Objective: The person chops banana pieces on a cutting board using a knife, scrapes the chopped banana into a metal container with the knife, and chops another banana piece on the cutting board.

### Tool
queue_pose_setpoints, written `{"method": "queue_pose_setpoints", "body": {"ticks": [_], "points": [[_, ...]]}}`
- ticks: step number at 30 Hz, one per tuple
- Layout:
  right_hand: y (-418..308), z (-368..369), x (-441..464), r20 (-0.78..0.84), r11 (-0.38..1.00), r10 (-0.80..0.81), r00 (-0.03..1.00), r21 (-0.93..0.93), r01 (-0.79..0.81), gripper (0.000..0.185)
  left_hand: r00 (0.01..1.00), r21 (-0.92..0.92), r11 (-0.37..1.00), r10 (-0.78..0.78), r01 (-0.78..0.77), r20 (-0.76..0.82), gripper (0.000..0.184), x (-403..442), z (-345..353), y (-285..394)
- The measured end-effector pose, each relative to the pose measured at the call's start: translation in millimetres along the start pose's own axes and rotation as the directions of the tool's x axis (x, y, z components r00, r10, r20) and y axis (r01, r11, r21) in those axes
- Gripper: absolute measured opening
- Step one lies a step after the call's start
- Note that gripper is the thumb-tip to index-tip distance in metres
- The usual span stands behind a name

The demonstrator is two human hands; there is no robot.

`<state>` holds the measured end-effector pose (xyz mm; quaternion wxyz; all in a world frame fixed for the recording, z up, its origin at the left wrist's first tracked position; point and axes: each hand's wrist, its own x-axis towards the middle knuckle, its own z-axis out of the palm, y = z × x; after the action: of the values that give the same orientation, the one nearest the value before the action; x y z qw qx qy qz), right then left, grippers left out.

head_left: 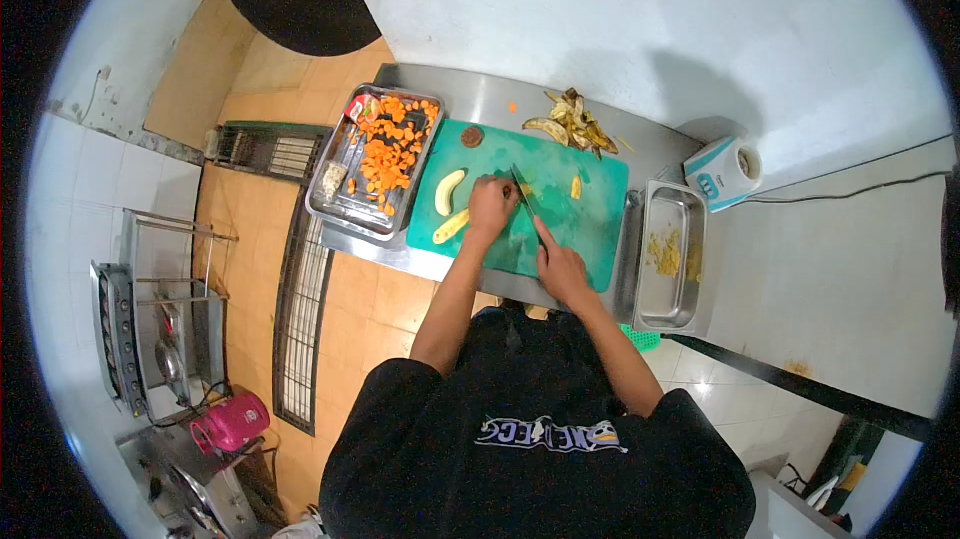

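My right hand is wrapped round the handle of a knife, whose blade lies over the green cutting board. Close to the blade, my left hand has its fingers curled; what they hold, if anything, is hidden. A peeled banana and another yellow piece lie left of my left hand. Right of the knife is a small banana piece. Near the board's top left rests a round brown item.
A metal tray of sliced carrots stands at the left. Banana peels lie behind the board. At the right are a steel pan with yellow pieces and a paper roll by the wall.
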<state>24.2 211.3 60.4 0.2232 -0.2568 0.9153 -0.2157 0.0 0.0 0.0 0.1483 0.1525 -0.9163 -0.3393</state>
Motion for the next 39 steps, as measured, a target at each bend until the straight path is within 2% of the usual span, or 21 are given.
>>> {"method": "queue_pose_setpoints", "body": {"ticks": [2,3,6,8,9,11,14,17,20,23,27,29,33,35,39], "points": [[16,-4,-28,0.008,1.000,0.000,1.000,-0.011,0.000,0.069,1.000,0.000,1.000,-0.006,0.006,-0.017,0.013,-8,4,16],[-3,10,-21,-0.007,0.999,-0.021,1.000,0.034,0.021,0.069,1.000,0.049,0.999,0.012,-0.011,-0.017,0.013,3,-16,-9],[9,-2,-42,-0.019,0.996,-0.038,0.999,0.079,0.040,0.067,0.999,0.023,1.000,0.022,-0.021,-0.032,0.018,3,-1,-3],[8,-1,-37,-0.158,0.988,-0.102,0.982,0.097,0.119,0.066,1.000,0.006,1.000,0.028,-0.028,0.000,0.018,-1,-4,-1],[-1,-7,-28,-0.159,0.988,-0.100,0.982,0.098,0.116,0.066,1.000,0.006,1.000,0.030,-0.030,0.002,0.018,-2,-4,0],[-23,-25,-2,-0.020,0.995,0.013,1.000,0.099,-0.011,0.062,1.000,0.021,0.999,0.026,-0.026,-0.003,0.015,-2,-5,-1],[-22,-8,26,-0.105,0.997,-0.030,0.994,0.072,0.037,0.063,0.999,-0.026,1.000,-0.016,0.017,0.034,0.015,2,1,-9],[-16,2,23,-0.099,0.995,-0.010,0.995,0.101,0.020,0.063,1.000,-0.022,1.000,0.003,-0.004,-0.025,0.015,0,1,-9],[-1,9,-5,-0.072,0.997,-0.005,0.997,0.079,0.011,0.063,0.999,0.031,0.999,0.029,-0.028,-0.031,0.014,0,-7,0],[4,2,-32,-0.033,0.995,0.004,0.999,0.099,-0.001,0.062,0.999,0.011,1.000,0.016,-0.015,-0.039,0.015,1,-3,-2],[0,-3,-25,-0.057,0.995,-0.015,0.998,0.102,0.020,0.067,1.000,-0.023,1.000,0.010,-0.010,-0.008,0.015,2,-3,-3],[-11,-8,-4,-0.161,0.990,-0.089,0.983,0.098,0.106,0.067,0.999,-0.010,1.000,0.027,-0.027,-0.027,0.016,1,-3,-6],[-19,-5,21,-0.101,0.995,-0.034,0.994,0.094,0.044,0.067,0.999,-0.023,0.999,0.030,-0.031,-0.014,0.016,3,-1,-9],[-14,6,18,-0.065,1.000,0.020,0.998,0.019,-0.018,0.067,1.000,0.034,0.999,0.006,-0.006,0.010,0.016,3,-2,-8],[6,13,-15,-0.103,0.998,-0.027,0.994,0.053,0.032,0.068,0.999,0.023,0.999,0.030,-0.029,-0.028,0.015,1,-5,-1]]}}
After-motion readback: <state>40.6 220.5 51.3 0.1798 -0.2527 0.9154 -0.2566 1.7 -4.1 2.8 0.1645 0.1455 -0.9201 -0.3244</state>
